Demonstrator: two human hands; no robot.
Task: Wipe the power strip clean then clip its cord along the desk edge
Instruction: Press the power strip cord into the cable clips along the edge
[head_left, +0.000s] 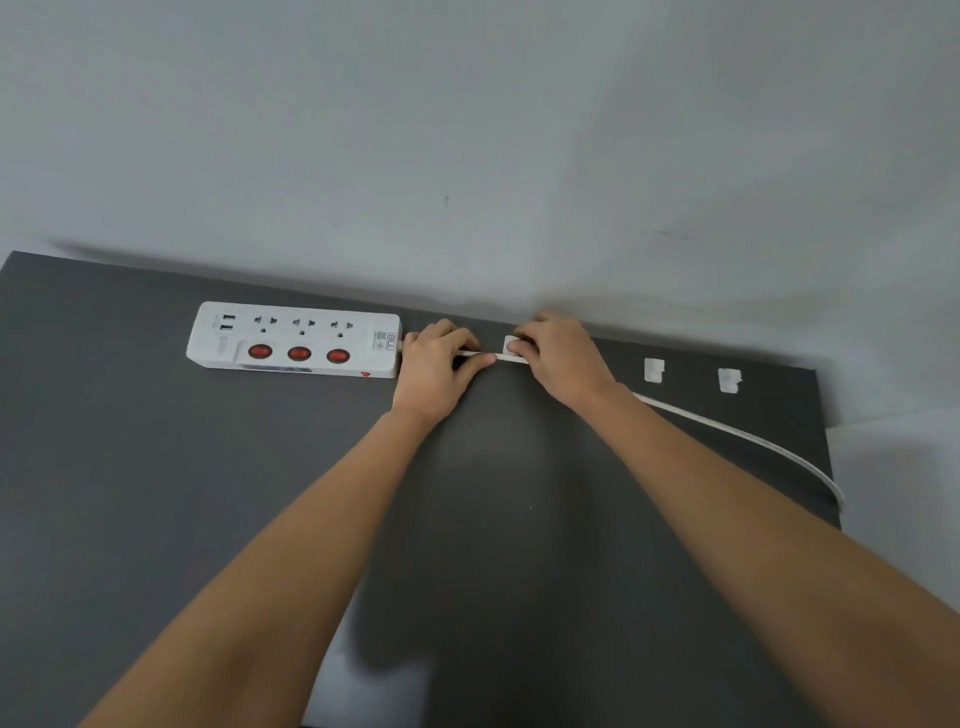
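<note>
In the head view, the white rectangular plastic power strip with three red switches (294, 340) lies left of centre on the dark grey matte desk top (208, 493), close to the far edge where the desk meets the pale wall (467, 130). Its flat white cord (753, 441) leaves the strip's right end, runs between our hands and curves away to the right edge of the desk. Our left hand (439, 371) pinches the cord just beside the strip, thumb and fingers closed on it. Our right hand (558, 358) presses the cord at the small white square plastic clip (511, 344), fingers curled over it. To do this well, we judge the left hand should keep the cord taut and flat while the right seats it fully. Two more white clips (654, 370) (729, 379) wait farther right, empty.
</note>
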